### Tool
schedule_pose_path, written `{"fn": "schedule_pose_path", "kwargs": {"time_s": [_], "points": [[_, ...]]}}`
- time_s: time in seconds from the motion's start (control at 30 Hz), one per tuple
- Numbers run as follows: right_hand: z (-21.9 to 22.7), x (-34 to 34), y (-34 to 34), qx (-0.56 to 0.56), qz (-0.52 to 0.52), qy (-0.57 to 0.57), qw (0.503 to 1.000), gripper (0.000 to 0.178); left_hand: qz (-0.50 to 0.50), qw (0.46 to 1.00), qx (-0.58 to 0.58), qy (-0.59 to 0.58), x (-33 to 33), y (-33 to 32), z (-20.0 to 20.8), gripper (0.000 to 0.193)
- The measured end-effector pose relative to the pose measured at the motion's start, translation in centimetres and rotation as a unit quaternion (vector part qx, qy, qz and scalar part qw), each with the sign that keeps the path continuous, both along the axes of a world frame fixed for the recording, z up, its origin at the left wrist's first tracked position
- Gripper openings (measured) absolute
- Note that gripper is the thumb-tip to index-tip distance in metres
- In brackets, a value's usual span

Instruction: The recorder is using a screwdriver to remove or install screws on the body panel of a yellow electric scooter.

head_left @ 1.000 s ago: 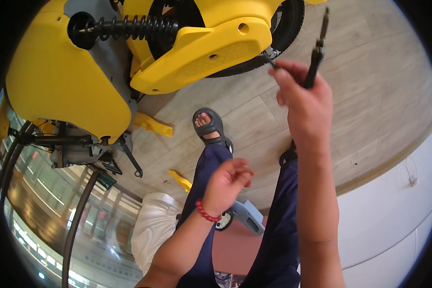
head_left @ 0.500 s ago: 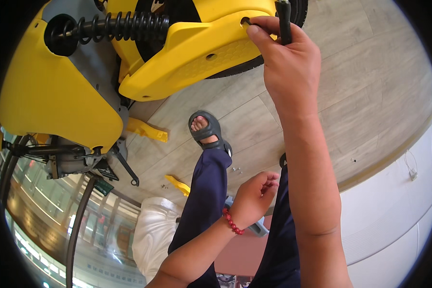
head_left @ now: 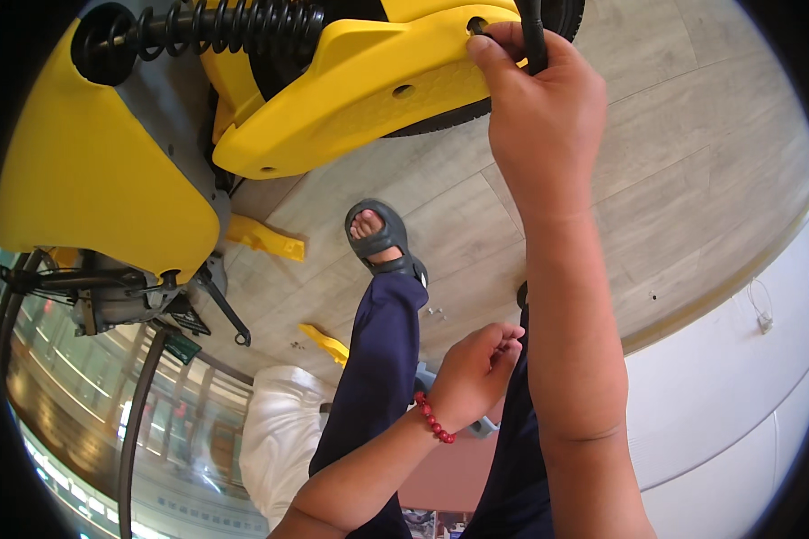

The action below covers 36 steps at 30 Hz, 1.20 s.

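My right hand [head_left: 548,117] is at the top, thumb and finger pinched on a small dark bolt-like piece [head_left: 485,34] at a hole near the outer end of a yellow cover [head_left: 360,99]. A black handle-like bar [head_left: 530,31] passes between that hand and its curled fingers, its upper end out of view. Two other holes show in the cover, one mid-length and one near its inner end. My left hand [head_left: 476,373], wearing a red bead bracelet [head_left: 431,418], hangs between my legs with fingers curled; whether anything lies inside is hidden.
Left of the cover are a black coil-spring shock absorber [head_left: 229,27] and a large yellow body panel [head_left: 99,171]. Behind the cover is a black tyre [head_left: 454,119]. Loose yellow parts [head_left: 265,238] and small screws [head_left: 436,313] lie on the wooden floor. A white wall [head_left: 728,422] stands right.
The view has shifted slightly, so the yellow vehicle sits a little higher and further left. My right hand stays at the same hole. My left hand keeps its pose.
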State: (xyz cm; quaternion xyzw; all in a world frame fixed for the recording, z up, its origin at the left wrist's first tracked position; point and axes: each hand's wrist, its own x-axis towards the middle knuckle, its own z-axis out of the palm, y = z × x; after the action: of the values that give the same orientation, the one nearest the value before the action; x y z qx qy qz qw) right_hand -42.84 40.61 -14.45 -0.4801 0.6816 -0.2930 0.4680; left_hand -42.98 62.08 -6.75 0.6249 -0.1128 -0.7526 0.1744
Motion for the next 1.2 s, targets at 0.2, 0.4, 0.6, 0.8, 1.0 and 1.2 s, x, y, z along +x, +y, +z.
{"fn": "schedule_pose_path", "kwargs": {"time_s": [0.2,0.4,0.6,0.8,1.0,1.2], "points": [[0.7,0.0,-0.5,-0.071,0.046,0.028,0.996,0.014,0.003,1.0,-0.004,0.0,-0.1,-0.1,0.1,0.02],[0.8,0.3,-0.6,-0.053,0.035,0.105,0.992,0.017,-0.009,1.0,0.02,0.019,0.3,-0.8,0.4,0.019],[0.5,0.8,-0.2,-0.032,0.02,0.166,0.985,0.025,-0.003,1.0,0.006,0.02,0.4,-1.1,0.6,0.019],[-0.4,1.4,0.0,-0.122,-0.012,0.161,0.979,0.026,0.009,1.0,0.005,0.014,0.3,-0.9,0.8,0.022],[-1.5,1.0,0.3,-0.156,0.044,0.243,0.956,0.025,0.032,0.999,-0.005,0.01,0.2,-1.0,0.7,0.022],[-2.4,1.4,0.4,-0.232,0.009,0.219,0.948,0.023,0.063,0.998,0.0,0.019,0.3,-1.0,0.8,0.02]]}}
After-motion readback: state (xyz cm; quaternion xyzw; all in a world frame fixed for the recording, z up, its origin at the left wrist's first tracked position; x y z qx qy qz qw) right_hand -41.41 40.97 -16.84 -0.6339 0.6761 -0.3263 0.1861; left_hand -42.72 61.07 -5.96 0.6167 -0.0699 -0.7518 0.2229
